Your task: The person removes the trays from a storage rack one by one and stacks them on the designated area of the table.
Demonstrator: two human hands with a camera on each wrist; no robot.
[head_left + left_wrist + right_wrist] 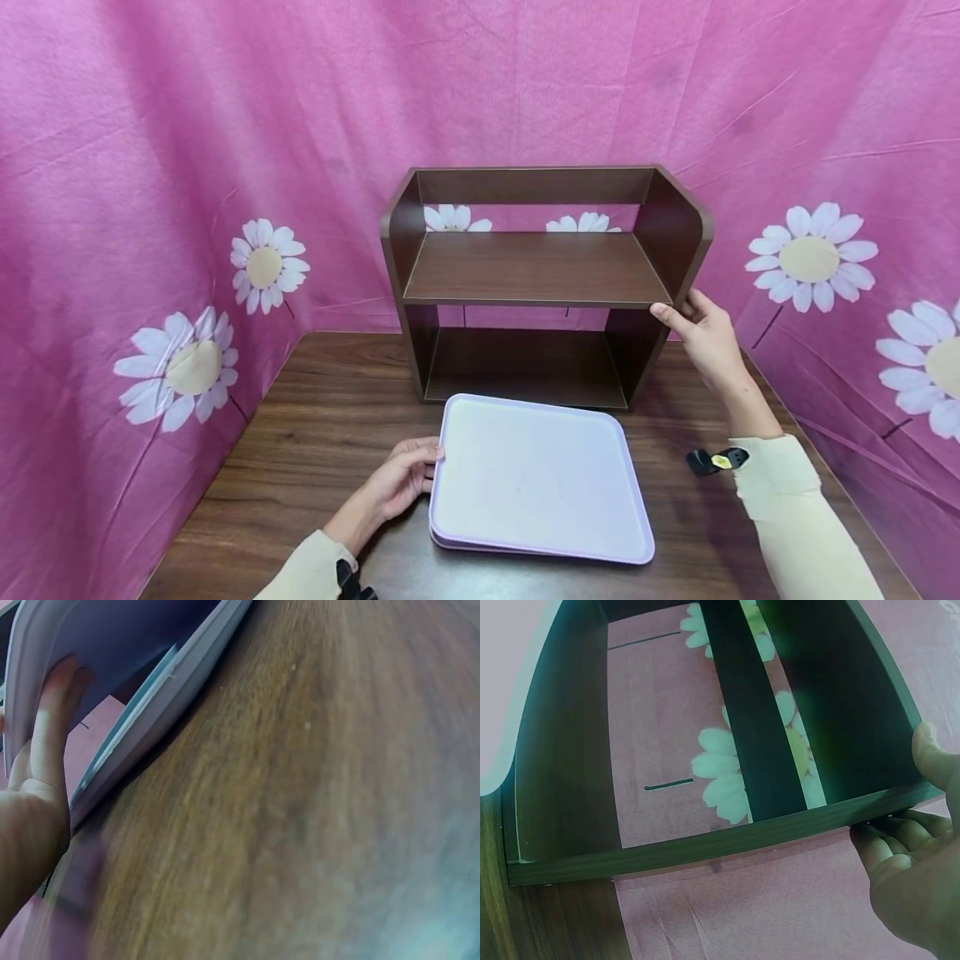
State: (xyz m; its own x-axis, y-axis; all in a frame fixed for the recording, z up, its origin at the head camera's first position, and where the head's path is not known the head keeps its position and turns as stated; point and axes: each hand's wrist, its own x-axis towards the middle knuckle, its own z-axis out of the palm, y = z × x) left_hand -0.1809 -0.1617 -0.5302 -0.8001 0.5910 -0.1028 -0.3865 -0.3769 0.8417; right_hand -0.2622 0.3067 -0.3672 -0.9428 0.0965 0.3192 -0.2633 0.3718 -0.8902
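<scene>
A pale lilac tray (536,479) lies in front of a dark brown two-tier shelf (536,267), its left side raised off a second tray (161,701) beneath. My left hand (405,475) grips the upper tray's left rim, thumb on top and fingers underneath, as the left wrist view shows. Only a thin edge of the lower tray appears in the head view. With my right hand (708,337) I hold the shelf's right side panel (705,844) near the middle board, thumb at its front edge and fingers round the outer face.
Both trays and the shelf stand on a dark wood-grain table (300,417). Pink cloth (345,100) with white daisies hangs behind and at both sides. The shelf's tiers hold nothing, and its back is partly open.
</scene>
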